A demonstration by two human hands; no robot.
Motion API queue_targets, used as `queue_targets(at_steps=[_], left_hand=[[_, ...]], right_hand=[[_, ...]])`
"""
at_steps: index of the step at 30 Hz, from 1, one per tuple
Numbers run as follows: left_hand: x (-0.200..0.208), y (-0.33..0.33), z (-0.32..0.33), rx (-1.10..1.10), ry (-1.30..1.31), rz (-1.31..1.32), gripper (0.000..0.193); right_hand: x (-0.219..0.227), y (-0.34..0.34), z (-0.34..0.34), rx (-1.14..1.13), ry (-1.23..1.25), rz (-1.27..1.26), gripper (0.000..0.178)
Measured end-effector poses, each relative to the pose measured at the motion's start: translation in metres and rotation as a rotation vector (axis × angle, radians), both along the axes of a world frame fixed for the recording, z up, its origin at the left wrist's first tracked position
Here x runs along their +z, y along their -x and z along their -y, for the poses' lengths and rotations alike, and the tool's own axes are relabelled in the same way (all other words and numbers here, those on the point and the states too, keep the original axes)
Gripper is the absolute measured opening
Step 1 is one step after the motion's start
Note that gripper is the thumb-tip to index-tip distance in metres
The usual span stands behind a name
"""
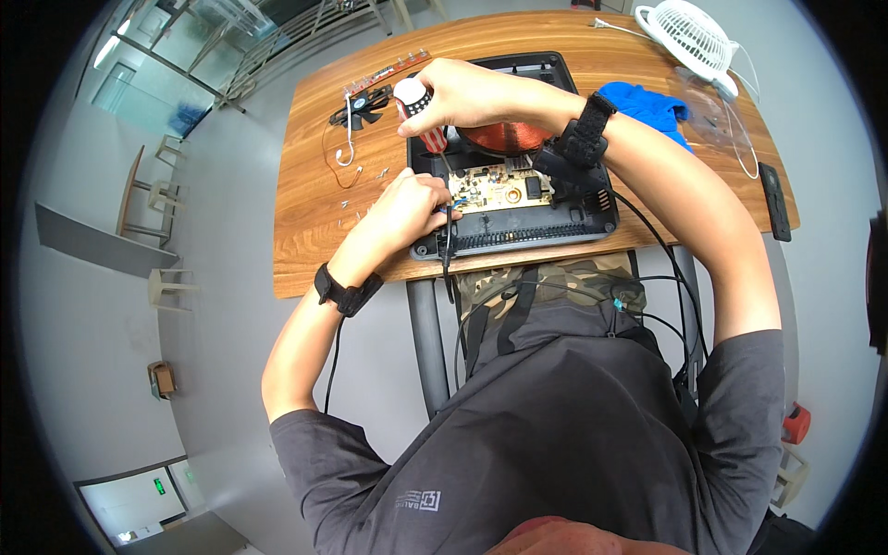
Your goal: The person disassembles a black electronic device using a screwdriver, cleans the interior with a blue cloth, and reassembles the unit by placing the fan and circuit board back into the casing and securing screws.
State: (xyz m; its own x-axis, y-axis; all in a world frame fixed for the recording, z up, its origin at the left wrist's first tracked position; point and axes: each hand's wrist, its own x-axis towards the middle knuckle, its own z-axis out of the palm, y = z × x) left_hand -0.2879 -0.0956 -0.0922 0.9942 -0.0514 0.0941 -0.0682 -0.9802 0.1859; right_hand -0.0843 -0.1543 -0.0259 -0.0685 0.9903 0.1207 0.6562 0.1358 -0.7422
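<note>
My right hand (462,91) is closed around a screwdriver (435,139) with a white cap, a dark spotted top and red and white stripes. Its shaft slants down to the upper left corner of a tan circuit board (495,188). That board lies in the open black shell (546,231) of an appliance, in front of a round copper coil (504,137), partly hidden by my right arm. My left hand (412,211) rests at the board's left corner, fingers closed beside blue wires and a black cord (450,242). What its fingertips hold is hidden.
Left of the shell lie a small black fan (363,113), a red strip board (393,70), a white cable (348,139) and several screws (359,171). At right are a blue cloth (643,104), a white fan (686,39), a clear bag (712,116) and a black bar (775,202).
</note>
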Motion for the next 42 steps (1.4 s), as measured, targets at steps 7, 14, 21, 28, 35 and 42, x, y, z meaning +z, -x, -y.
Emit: queue_targets(at_steps=[7, 14, 21, 28, 35, 42], left_hand=[[-0.015, 0.0, -0.005, -0.025, 0.074, 0.107, 0.023], [-0.011, 0.001, -0.001, -0.005, 0.053, 0.093, 0.022], [-0.015, 0.001, -0.001, 0.025, 0.072, 0.088, 0.014], [-0.013, -0.002, 0.001, 0.06, 0.024, 0.075, 0.012], [-0.013, -0.004, -0.005, 0.066, 0.043, 0.07, 0.016], [-0.007, -0.003, -0.01, 0.07, 0.091, 0.015, 0.023]], right_hand=[[0.0, -0.003, -0.001, 0.007, -0.025, 0.007, 0.036], [0.002, -0.002, -0.006, -0.003, -0.038, 0.096, 0.038], [0.006, -0.004, -0.009, -0.021, -0.028, 0.154, 0.037], [0.002, -0.005, -0.015, 0.014, -0.064, 0.178, 0.037], [0.006, -0.006, -0.012, -0.026, -0.058, 0.168, 0.036], [0.0, -0.011, -0.02, 0.003, -0.089, 0.138, 0.038]])
